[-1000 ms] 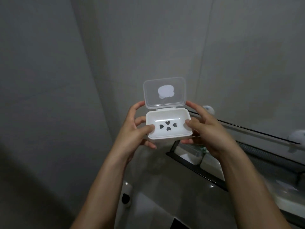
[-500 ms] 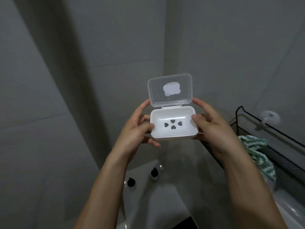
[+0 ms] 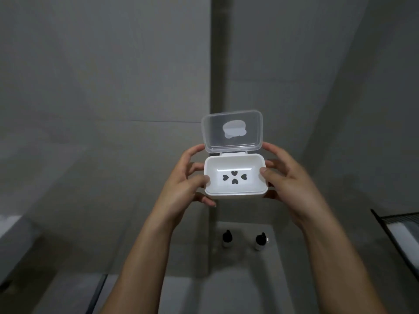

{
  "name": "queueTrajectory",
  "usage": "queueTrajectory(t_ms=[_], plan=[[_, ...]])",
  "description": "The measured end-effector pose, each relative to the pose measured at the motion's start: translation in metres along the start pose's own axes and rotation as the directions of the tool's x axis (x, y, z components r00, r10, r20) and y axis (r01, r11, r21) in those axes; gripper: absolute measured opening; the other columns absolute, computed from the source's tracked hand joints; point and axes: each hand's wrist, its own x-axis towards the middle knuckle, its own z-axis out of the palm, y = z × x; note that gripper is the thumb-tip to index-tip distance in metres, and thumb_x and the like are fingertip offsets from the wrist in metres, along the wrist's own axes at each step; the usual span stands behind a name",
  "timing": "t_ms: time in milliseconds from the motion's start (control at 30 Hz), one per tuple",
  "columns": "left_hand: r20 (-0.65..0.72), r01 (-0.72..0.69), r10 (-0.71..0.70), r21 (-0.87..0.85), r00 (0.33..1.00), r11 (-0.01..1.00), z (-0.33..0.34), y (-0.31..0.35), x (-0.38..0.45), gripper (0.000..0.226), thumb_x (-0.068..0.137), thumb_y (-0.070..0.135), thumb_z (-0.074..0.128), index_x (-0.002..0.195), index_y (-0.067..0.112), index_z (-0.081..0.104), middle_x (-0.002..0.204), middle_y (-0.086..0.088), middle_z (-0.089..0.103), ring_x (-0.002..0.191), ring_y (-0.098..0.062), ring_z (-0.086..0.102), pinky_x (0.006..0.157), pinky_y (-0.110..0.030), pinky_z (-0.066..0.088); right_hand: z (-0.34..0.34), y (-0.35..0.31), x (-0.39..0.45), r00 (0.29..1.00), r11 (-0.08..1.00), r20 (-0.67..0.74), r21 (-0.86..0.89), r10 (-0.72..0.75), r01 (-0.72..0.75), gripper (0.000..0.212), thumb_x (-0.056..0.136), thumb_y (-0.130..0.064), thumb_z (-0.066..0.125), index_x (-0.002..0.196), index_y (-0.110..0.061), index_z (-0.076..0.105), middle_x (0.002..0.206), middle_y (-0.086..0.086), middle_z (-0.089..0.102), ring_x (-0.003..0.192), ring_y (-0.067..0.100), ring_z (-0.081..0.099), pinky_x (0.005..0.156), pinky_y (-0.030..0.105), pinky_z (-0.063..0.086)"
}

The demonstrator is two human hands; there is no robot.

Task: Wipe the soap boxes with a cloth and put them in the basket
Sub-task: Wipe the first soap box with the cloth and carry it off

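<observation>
Left hand [image 3: 184,184] and right hand [image 3: 286,180] are gripping the open soap box [image 3: 235,175] mid-frame, seemingly inspecting it. No cloth showing; next comes wiping, the basket [image 3: 399,225] possibly at right edge.

Grey ledge [image 3: 240,264] at lower centre of the frame, two small dark-capped bottles [image 3: 227,238] [image 3: 260,240] standing on it side by side and apart, near its far edge, black wire basket [image 3: 395,219] at the right edge
</observation>
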Motion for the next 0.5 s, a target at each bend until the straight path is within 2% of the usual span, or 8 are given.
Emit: queueTrajectory(t_ms=[133, 267, 367, 500], plan=[[-0.126, -0.021, 0.024, 0.028, 0.992, 0.999, -0.054, 0.008, -0.027, 0.068, 0.082, -0.004, 0.054, 0.137, 0.036, 0.05, 0.112, -0.016, 0.063, 0.079, -0.024, 0.067, 0.055, -0.039, 0.056, 0.056, -0.005, 0.007, 0.991, 0.999, 0.134, 0.032, -0.019, 0.015, 0.05, 0.098, 0.001, 0.053, 0.128, -0.038, 0.059, 0.108, 0.002, 0.069, 0.079, 0.007, 0.071, 0.057, 0.025, 0.056], [-0.251, -0.015, 0.03, 0.061, 0.967, 0.998, -0.112, 0.019, -0.061, 0.069, 0.083, -0.006, 0.052, 0.137, 0.037, 0.051, 0.112, -0.015, 0.064, 0.079, -0.026, 0.067, 0.054, -0.037, 0.056, 0.122, -0.008, 0.009, 0.966, 0.999, 0.26, 0.053, -0.012, -0.001, 0.05, 0.097, -0.002, 0.056, 0.132, -0.038, 0.059, 0.116, 0.007, 0.066, 0.084, 0.012, 0.07, 0.059, 0.025, 0.055], [-0.342, -0.008, 0.031, 0.068, 0.939, 0.998, -0.154, 0.027, -0.087, 0.069, 0.086, -0.01, 0.049, 0.136, 0.037, 0.053, 0.109, -0.013, 0.065, 0.077, -0.028, 0.066, 0.052, -0.035, 0.055, 0.171, -0.01, 0.007, 0.938, 0.997, 0.346, 0.071, -0.017, -0.008, 0.05, 0.096, -0.004, 0.058, 0.128, -0.042, 0.06, 0.119, 0.01, 0.065, 0.089, 0.019, 0.07, 0.062, 0.027, 0.056], [-0.476, 0.004, 0.042, 0.094, 0.879, 0.996, -0.209, 0.032, -0.124, 0.068, 0.083, -0.006, 0.051, 0.135, 0.037, 0.055, 0.101, -0.006, 0.068, 0.072, -0.027, 0.065, 0.049, -0.034, 0.053, 0.24, -0.008, 0.001, 0.884, 0.997, 0.468, 0.077, -0.007, -0.032, 0.049, 0.095, -0.004, 0.059, 0.124, -0.045, 0.061, 0.119, 0.012, 0.064, 0.085, 0.019, 0.07, 0.06, 0.026, 0.055]])
